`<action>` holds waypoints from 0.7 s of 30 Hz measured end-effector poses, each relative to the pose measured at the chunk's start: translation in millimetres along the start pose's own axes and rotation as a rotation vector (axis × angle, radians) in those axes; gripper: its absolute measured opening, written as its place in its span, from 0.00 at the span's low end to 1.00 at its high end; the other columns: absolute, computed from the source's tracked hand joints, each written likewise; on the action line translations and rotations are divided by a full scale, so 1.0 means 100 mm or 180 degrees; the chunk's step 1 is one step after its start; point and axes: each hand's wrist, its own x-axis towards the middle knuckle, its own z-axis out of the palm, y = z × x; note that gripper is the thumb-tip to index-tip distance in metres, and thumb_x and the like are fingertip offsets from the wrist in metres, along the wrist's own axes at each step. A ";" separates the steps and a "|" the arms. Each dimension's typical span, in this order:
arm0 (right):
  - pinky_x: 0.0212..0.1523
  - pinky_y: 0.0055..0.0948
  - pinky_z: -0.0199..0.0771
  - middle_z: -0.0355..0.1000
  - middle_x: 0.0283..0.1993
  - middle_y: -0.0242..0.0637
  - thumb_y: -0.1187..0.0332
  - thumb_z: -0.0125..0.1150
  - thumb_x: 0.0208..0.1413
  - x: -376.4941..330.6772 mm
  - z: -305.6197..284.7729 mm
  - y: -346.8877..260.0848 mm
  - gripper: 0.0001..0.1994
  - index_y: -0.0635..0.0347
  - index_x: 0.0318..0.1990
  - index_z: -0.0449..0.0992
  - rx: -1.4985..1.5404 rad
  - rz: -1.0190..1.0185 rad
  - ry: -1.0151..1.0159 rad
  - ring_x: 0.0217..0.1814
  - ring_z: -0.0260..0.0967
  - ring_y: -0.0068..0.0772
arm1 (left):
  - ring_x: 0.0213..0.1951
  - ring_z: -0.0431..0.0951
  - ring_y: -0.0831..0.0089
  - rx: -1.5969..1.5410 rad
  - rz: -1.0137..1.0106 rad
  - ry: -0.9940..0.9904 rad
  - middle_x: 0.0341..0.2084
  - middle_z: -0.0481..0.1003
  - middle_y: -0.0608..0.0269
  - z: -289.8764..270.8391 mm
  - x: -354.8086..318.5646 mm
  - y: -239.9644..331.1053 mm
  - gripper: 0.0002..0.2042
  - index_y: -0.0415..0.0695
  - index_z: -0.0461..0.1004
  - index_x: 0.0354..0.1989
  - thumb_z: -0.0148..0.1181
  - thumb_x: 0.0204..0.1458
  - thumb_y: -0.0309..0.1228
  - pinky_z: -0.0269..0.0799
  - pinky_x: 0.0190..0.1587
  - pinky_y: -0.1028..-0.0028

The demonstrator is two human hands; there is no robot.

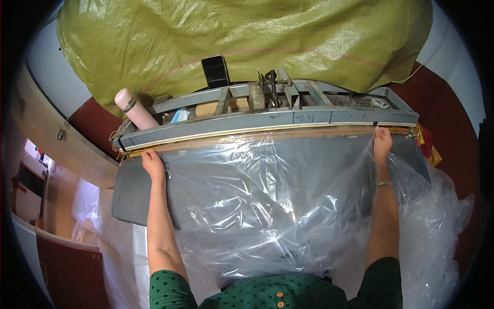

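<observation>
A room with maroon-and-pale walls [448, 116] surrounds a grey board [136, 190], seen from above through the head camera I monitor remotely. Nearest me is a dotted green shirt [280, 289]. Beyond it, clear film [267, 206] lies wrinkled across the board, its loose folds heaped at right. At the film's far edge, I see my left hand [153, 165] with its fingers pinched on the left end; my right hand [382, 144], a band [384, 184] at its wrist, grasps the right end, gathering creases below. Just past both hands runs a grey metal frame [221, 122], carrying an upright bracket [272, 90]. A pink bottle [136, 110] leans at the frame's left; a dark phone [215, 71] stands behind. Farthest is a shiny yellow-green cover [247, 31].
</observation>
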 end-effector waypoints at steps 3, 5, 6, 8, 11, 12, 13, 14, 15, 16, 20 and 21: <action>0.29 0.22 0.63 0.68 0.22 0.32 0.67 0.60 0.50 0.00 0.01 0.02 0.09 0.64 0.28 0.69 0.0119 0.0179 0.0031 0.24 0.61 0.20 | 0.23 0.66 0.71 -0.0224 -0.0198 -0.0094 0.19 0.68 0.62 0.05 0.03 -0.02 0.09 0.37 0.65 0.24 0.48 0.53 0.30 0.65 0.29 0.72; 0.29 0.22 0.63 0.67 0.22 0.31 0.68 0.60 0.49 -0.02 0.03 -0.08 0.09 0.63 0.26 0.68 -0.0088 0.0265 0.0067 0.24 0.61 0.20 | 0.23 0.66 0.72 -0.0082 -0.0197 0.0011 0.19 0.68 0.62 0.02 0.04 -0.07 0.09 0.37 0.65 0.25 0.48 0.52 0.30 0.65 0.30 0.73; 0.28 0.22 0.64 0.67 0.21 0.31 0.69 0.59 0.49 -0.02 0.00 -0.10 0.08 0.62 0.26 0.67 -0.0300 0.0257 0.0122 0.24 0.61 0.20 | 0.24 0.66 0.72 -0.0015 -0.0197 0.0056 0.20 0.68 0.62 0.01 0.04 -0.08 0.09 0.37 0.65 0.26 0.49 0.52 0.31 0.65 0.30 0.73; 0.24 0.21 0.63 0.65 0.20 0.29 0.73 0.55 0.50 0.09 -0.16 0.17 0.06 0.60 0.28 0.64 0.0110 0.0328 0.0188 0.21 0.61 0.19 | 0.24 0.66 0.72 -0.0033 -0.0172 0.0271 0.22 0.68 0.61 0.15 -0.01 0.04 0.09 0.37 0.64 0.27 0.49 0.51 0.31 0.65 0.30 0.73; 0.19 0.19 0.62 0.65 0.20 0.30 0.74 0.52 0.51 -0.01 -0.04 -0.09 0.04 0.59 0.32 0.63 0.1028 0.0875 -0.0034 0.20 0.62 0.19 | 0.27 0.67 0.71 0.0272 -0.0126 0.0708 0.25 0.68 0.58 -0.05 0.11 -0.19 0.07 0.37 0.62 0.30 0.48 0.51 0.29 0.65 0.33 0.73; 0.16 0.18 0.61 0.65 0.20 0.30 0.75 0.50 0.51 0.01 -0.07 -0.06 0.04 0.59 0.34 0.62 0.0999 0.0716 -0.0098 0.19 0.62 0.19 | 0.28 0.67 0.71 0.0248 -0.0147 0.0741 0.25 0.68 0.58 -0.03 0.11 -0.22 0.07 0.38 0.62 0.31 0.48 0.51 0.29 0.65 0.33 0.73; 0.16 0.19 0.61 0.65 0.20 0.30 0.75 0.50 0.52 0.02 -0.12 -0.04 0.04 0.59 0.34 0.62 0.0975 0.0689 -0.0054 0.19 0.62 0.19 | 0.28 0.67 0.71 0.0209 -0.0166 0.0754 0.25 0.68 0.58 0.01 0.06 -0.07 0.07 0.38 0.62 0.31 0.48 0.51 0.29 0.65 0.34 0.74; 0.16 0.19 0.61 0.65 0.20 0.30 0.75 0.49 0.52 0.01 -0.16 -0.02 0.04 0.59 0.33 0.62 0.0954 0.0662 -0.0014 0.19 0.62 0.19 | 0.30 0.68 0.71 -0.0284 -0.0795 0.0364 0.26 0.67 0.57 0.00 -0.01 0.06 0.07 0.38 0.62 0.33 0.48 0.52 0.30 0.65 0.36 0.76; 0.16 0.20 0.61 0.65 0.20 0.30 0.76 0.49 0.52 0.02 -0.13 -0.02 0.04 0.59 0.33 0.62 0.0979 0.0637 0.0001 0.19 0.62 0.19 | 0.31 0.68 0.72 -0.0884 -0.1093 0.0146 0.27 0.67 0.58 -0.09 0.00 0.06 0.07 0.38 0.62 0.33 0.49 0.52 0.30 0.65 0.37 0.77; 0.17 0.20 0.61 0.64 0.20 0.31 0.76 0.49 0.52 0.02 -0.11 -0.02 0.03 0.59 0.33 0.62 0.1069 0.0684 -0.0069 0.19 0.62 0.19 | 0.31 0.68 0.73 -0.1487 -0.1381 -0.0073 0.27 0.67 0.59 -0.20 0.01 0.03 0.08 0.39 0.63 0.33 0.49 0.52 0.30 0.65 0.37 0.77; 0.23 0.19 0.64 0.65 0.22 0.31 0.75 0.52 0.52 0.05 -0.18 0.13 0.03 0.62 0.33 0.66 0.0963 0.0469 -0.0444 0.22 0.62 0.19 | 0.41 0.69 0.61 -0.0156 -0.0178 -0.0923 0.37 0.69 0.51 -0.63 -0.25 -0.09 0.14 0.35 0.66 0.40 0.55 0.49 0.32 0.65 0.46 0.67; 0.26 0.18 0.64 0.66 0.23 0.32 0.74 0.53 0.52 0.04 -0.24 0.17 0.03 0.63 0.33 0.67 0.0814 0.0329 -0.0577 0.23 0.63 0.19 | 0.43 0.69 0.59 0.0696 0.0499 -0.1023 0.39 0.69 0.50 -0.70 -0.41 -0.03 0.15 0.35 0.67 0.41 0.56 0.49 0.32 0.64 0.48 0.65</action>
